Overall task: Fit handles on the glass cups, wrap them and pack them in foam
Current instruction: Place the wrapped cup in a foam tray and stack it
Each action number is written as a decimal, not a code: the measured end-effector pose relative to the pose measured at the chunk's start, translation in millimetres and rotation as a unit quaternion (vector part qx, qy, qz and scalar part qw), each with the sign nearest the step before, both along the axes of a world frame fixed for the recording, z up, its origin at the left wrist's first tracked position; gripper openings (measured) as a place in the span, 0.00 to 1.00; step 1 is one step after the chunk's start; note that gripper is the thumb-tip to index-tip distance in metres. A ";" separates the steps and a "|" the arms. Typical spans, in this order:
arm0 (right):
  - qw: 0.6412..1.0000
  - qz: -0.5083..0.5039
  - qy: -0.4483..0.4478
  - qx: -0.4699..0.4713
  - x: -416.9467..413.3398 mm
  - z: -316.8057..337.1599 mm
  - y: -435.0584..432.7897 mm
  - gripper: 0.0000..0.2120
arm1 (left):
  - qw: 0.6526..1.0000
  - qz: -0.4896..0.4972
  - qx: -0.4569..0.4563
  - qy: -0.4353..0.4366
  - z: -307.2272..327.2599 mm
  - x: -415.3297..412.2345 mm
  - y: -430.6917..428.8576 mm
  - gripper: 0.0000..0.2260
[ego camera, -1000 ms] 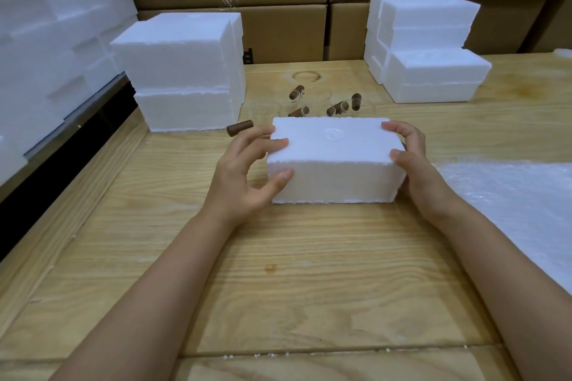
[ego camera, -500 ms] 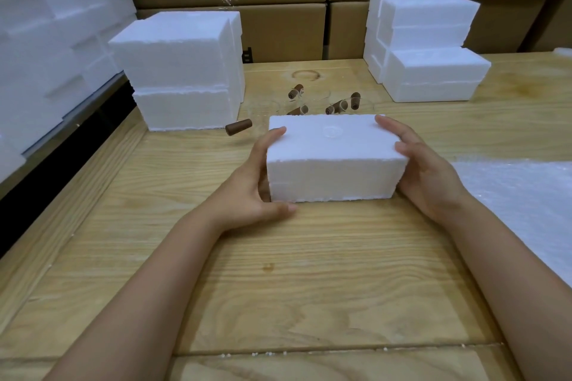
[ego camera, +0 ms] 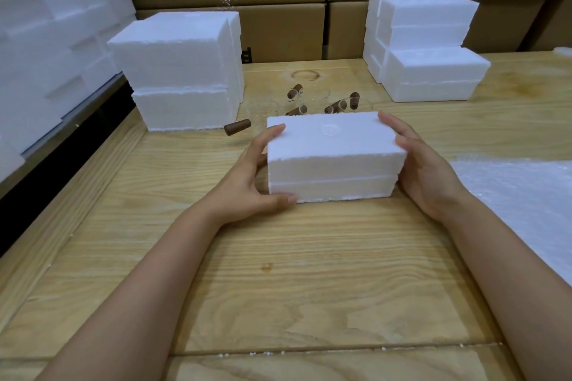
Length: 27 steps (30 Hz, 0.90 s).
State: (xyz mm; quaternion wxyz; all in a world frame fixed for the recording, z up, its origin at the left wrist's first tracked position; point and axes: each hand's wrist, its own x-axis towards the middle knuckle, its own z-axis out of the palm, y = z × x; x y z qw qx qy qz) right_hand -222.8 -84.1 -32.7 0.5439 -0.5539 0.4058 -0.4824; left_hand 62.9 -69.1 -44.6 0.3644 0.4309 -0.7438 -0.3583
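Foam box (ego camera: 334, 158) is lying closed near the middle of the table (ego camera: 278, 288), its two halves meeting along a seam on the near face; whether it is resting on the wood or hanging just above it, I cannot tell. The left hand (ego camera: 247, 185) is clasping its 9 o'clock end, thumb lying along the bottom near edge and fingers reaching up to the top corner. The right hand (ego camera: 430, 173) is cupping the 3 o'clock end, so each grip is wrapping partway round the box and holding it. Just behind, at 12 o'clock, clear glass cups (ego camera: 318, 102) with brown handles (ego camera: 335, 106) are standing, and a loose handle (ego camera: 237, 127) is lying at 10 o'clock. A tall foam stack (ego camera: 179, 71) is standing farther out at 10 o'clock and a stepped foam stack (ego camera: 433, 71) at 1 o'clock. A wrapping sheet (ego camera: 520, 192) is lying at 3 o'clock, and cartons (ego camera: 278, 28) are lining the back.
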 end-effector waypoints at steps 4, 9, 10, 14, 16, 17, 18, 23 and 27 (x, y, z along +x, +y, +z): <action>1.000 -0.011 0.006 0.007 2.8 0.3 0.4 0.20 | 1.000 0.006 -0.001 0.006 1.7 -1.1 0.7 0.39; 1.000 0.011 0.002 -0.011 7.5 1.9 2.8 0.18 | 0.999 0.029 -0.002 0.034 2.3 2.0 0.1 0.37; 1.000 0.020 -0.002 -0.014 8.4 3.4 4.2 0.21 | 0.999 0.030 -0.003 0.041 2.8 2.5 -0.3 0.37; 0.999 0.049 -0.003 -0.023 9.2 5.1 7.1 0.32 | 0.997 0.020 0.010 0.069 6.5 3.3 -0.7 0.36; 0.999 0.035 -0.009 -0.019 9.9 5.1 6.4 0.23 | 0.997 0.015 0.015 0.075 7.2 3.9 -0.8 0.36; 1.000 0.026 -0.011 -0.015 9.7 5.0 5.8 0.21 | 0.997 0.015 0.016 0.079 7.6 4.3 -0.5 0.36; 1.000 0.021 -0.012 -0.011 9.6 5.2 5.5 0.20 | 0.996 0.016 0.018 0.083 8.3 4.2 0.0 0.36; 0.999 0.013 -0.043 0.014 13.6 15.7 10.5 0.18 | 0.995 0.021 0.014 0.099 14.5 2.3 2.4 0.36; 0.999 -0.033 -0.002 0.036 17.7 26.2 10.8 0.19 | 0.993 0.009 0.056 0.108 16.2 6.0 2.0 0.36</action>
